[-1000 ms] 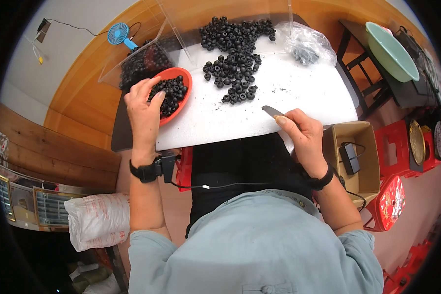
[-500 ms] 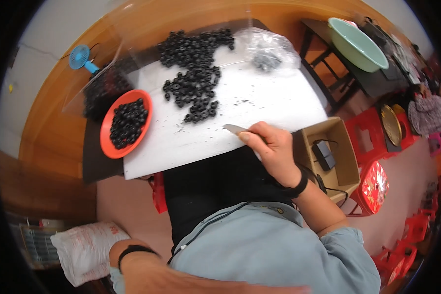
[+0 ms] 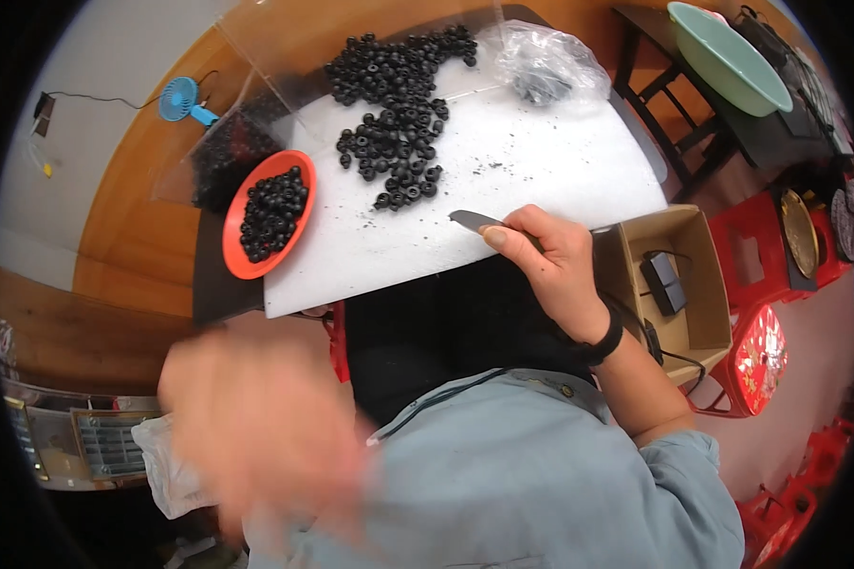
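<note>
Red bowl [image 3: 268, 169] of black beads [image 3: 273, 213] sits at left of table [image 3: 220, 284], untouched now left hand [image 3: 266, 427] has drawn away, its fingers too blurred to tell; right hand [image 3: 552, 254] pinches a knife [image 3: 467, 220].

- Dark table [image 3: 220, 284], its edge showing at left below the bowl
- White sheet [image 3: 569, 161] over it, mid-frame
- Loose black beads [image 3: 399, 133] heaped from top centre toward the middle
- Orange-red bowl [image 3: 234, 237], bead-filled, left of centre
- Crumpled clear bag [image 3: 565, 57], upper right of the sheet
- Dark crumbs [image 3: 489, 168] scattered near the centre
</note>
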`<action>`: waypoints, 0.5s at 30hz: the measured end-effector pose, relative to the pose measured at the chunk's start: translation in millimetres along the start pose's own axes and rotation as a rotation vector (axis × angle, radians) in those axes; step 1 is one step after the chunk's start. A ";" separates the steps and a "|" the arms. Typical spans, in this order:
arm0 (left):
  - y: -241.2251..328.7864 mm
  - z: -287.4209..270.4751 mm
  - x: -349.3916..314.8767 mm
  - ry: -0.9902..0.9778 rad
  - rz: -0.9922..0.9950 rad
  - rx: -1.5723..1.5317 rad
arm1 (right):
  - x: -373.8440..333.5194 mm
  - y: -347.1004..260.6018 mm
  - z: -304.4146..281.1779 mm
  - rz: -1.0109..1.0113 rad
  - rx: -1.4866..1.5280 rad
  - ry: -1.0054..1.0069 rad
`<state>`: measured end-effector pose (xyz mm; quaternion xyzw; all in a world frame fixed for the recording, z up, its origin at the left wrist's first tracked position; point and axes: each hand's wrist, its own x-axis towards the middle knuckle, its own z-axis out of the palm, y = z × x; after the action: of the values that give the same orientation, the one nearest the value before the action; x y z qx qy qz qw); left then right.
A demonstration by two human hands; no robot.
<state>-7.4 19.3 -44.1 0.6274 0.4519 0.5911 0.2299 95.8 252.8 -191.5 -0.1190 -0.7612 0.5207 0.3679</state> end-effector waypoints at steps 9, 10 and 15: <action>-128.1 -65.1 -2.4 0.389 -0.337 0.900 | -0.1 -1.3 -4.9 0.050 0.067 -0.047; -133.1 -64.5 1.1 0.345 -0.312 0.931 | 0.0 -0.7 -4.7 0.023 0.050 -0.041; -150.5 -66.7 5.9 0.170 -0.209 1.174 | 0.1 -3.3 -2.9 -0.008 -0.055 -0.034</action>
<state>-115.8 81.0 -151.7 0.5522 0.7788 0.2652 -0.1352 98.4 253.5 -188.1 -0.1170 -0.7817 0.5002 0.3536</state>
